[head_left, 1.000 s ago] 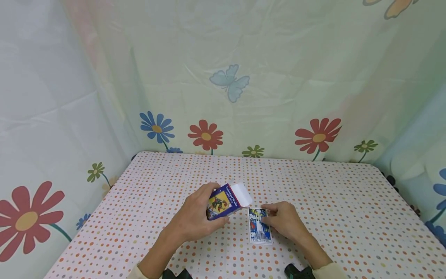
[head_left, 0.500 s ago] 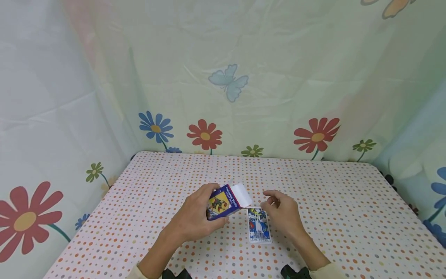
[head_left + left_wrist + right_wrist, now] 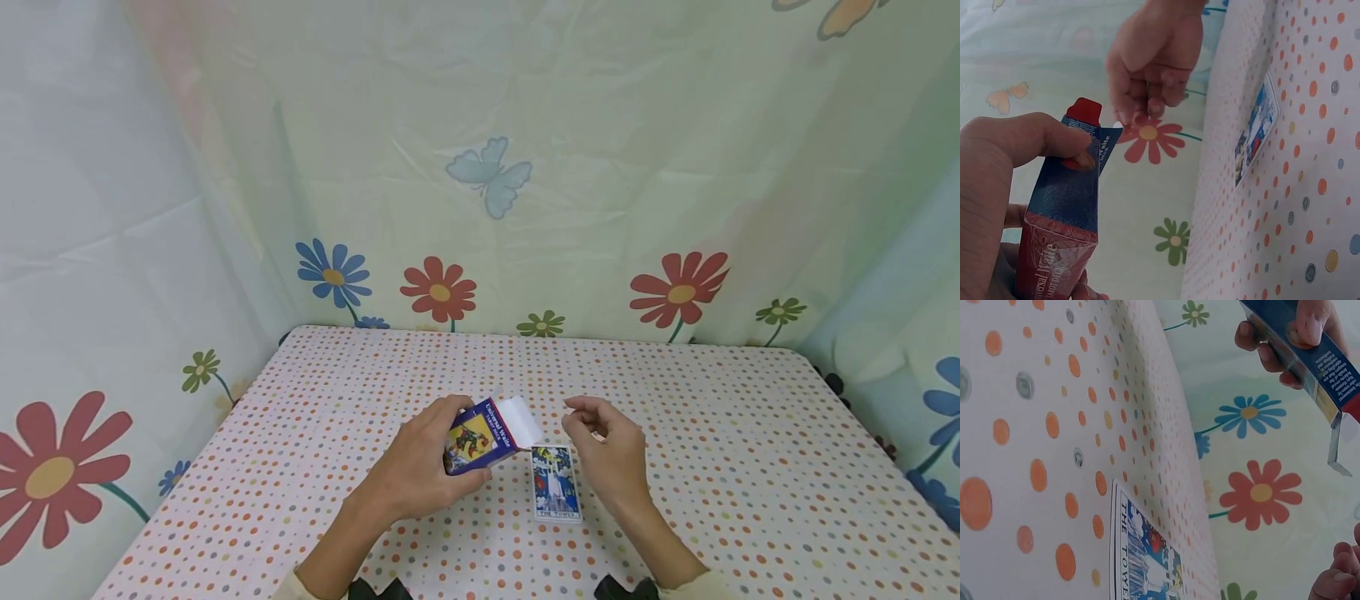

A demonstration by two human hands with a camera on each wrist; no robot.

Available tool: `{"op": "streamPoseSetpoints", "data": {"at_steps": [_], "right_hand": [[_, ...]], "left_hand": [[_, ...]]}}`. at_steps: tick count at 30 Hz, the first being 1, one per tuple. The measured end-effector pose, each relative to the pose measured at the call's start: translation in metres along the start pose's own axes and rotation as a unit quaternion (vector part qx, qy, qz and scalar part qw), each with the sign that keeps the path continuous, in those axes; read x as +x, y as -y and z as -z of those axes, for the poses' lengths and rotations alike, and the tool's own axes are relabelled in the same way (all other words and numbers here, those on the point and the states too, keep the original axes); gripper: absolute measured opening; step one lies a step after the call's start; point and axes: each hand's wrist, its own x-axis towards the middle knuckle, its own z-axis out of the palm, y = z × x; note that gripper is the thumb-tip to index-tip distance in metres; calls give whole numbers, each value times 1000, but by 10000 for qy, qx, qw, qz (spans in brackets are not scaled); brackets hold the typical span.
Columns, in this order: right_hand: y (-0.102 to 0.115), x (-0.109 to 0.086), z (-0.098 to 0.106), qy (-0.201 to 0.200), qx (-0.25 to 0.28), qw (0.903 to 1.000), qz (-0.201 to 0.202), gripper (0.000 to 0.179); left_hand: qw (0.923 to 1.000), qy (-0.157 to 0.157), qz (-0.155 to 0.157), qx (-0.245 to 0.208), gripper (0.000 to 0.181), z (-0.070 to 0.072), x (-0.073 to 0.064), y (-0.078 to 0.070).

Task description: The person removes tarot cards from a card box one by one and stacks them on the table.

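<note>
Head view: moderately bright, even, diffuse light, apparently from above; faint, soft-edged shadow on worktop (image 3: 360,367) below right hand (image 3: 617,454). Backdrop curtain (image 3: 592,167): muted, shallow fold shading, greyer at left. Wide-angle spread; worktop sides flaring toward lower corners. Tarot card (image 3: 556,485): title legible, fine artwork soft.

Left wrist view: dimmer, cool cast; right hand's curled fingers shaded; glare streaks on glossy red end of tarot box (image 3: 1063,194).

Right wrist view: subdued; card title readable, box's small print indistinct, right hand cropped at edge.
</note>
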Motion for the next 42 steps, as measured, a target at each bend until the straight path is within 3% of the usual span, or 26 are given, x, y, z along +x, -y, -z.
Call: {"op": "streamPoseSetpoints", "data": {"at_steps": [9,32,42], "right_hand": [[13,-7,0,81,759,9968,243,17],[23,-19,-11,368,1255,9898,568,15],[24,-23,-14,532,1359,9881,494,18]], "left_hand": [[10000,54,-21,38,78,-1,0,1],[9996,194,-213,50,77,-1,0,0],[9992,274,-286,8,77,-3,0,1]]}}
